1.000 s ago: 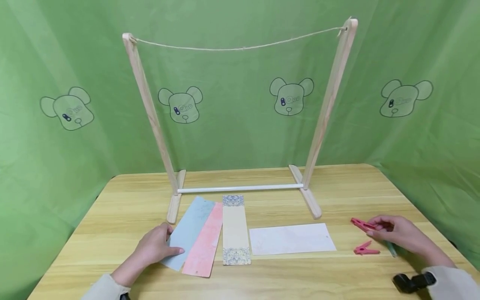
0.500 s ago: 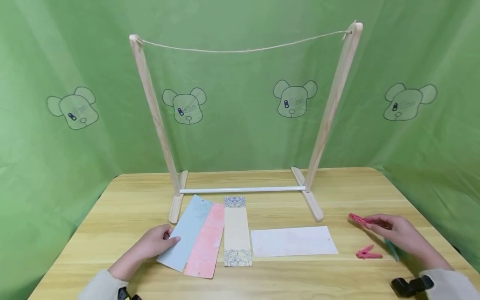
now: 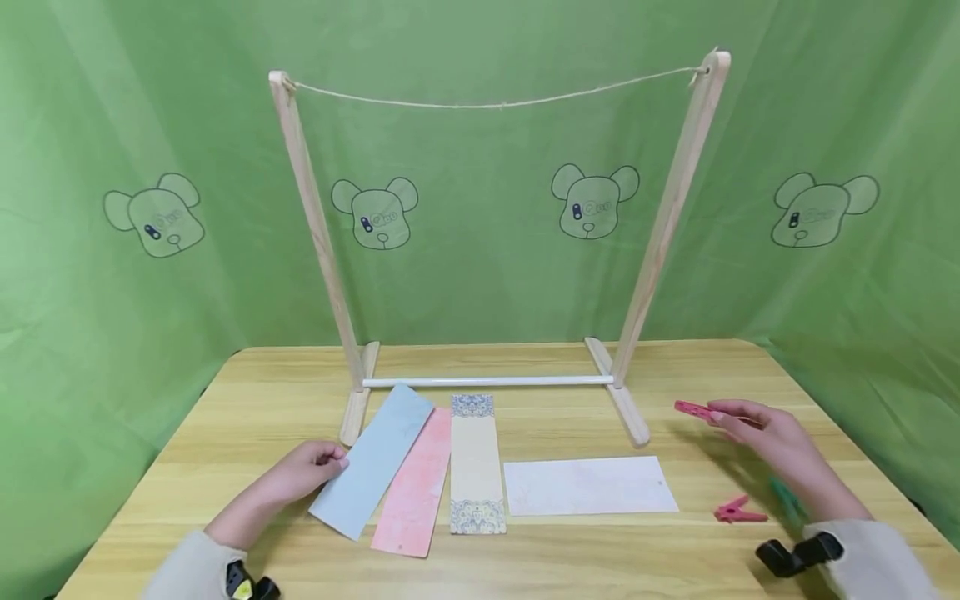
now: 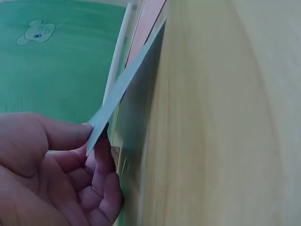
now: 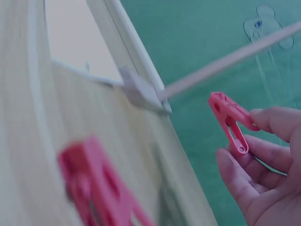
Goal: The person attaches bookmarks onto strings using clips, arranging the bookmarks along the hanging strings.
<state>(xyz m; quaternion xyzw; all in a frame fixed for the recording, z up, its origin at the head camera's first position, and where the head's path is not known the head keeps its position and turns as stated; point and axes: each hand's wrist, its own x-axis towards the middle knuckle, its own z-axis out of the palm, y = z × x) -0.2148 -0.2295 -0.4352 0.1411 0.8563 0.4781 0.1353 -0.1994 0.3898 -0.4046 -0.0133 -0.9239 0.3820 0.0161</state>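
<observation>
My left hand (image 3: pixel 296 473) pinches the left edge of a pale blue paper card (image 3: pixel 372 462) between thumb and fingers. In the left wrist view the card (image 4: pixel 123 84) tilts up from the tabletop. Beside it lie a pink card (image 3: pixel 414 492), a cream card with blue patterned ends (image 3: pixel 477 460) and a white card (image 3: pixel 588 487). At the right, my right hand (image 3: pixel 772 442) pinches a red clothespin (image 3: pixel 692 409) by its handle ends, held above the table. A second red clothespin (image 3: pixel 738 510) and a green clothespin (image 3: pixel 786 500), partly behind the forearm, lie below that hand.
Behind the cards stands a wooden frame, with a left post (image 3: pixel 318 233), a right post (image 3: pixel 670 225) and a white bottom rod (image 3: pixel 487 382). A sagging string (image 3: pixel 450 106) joins the post tops. Green cloth (image 3: pixel 480 283) surrounds the wooden table (image 3: pixel 600 567).
My right hand has raised the red clothespin and moved it leftward and away from me, off the other clothespins. My left hand has lifted the blue card. The view has shifted slightly.
</observation>
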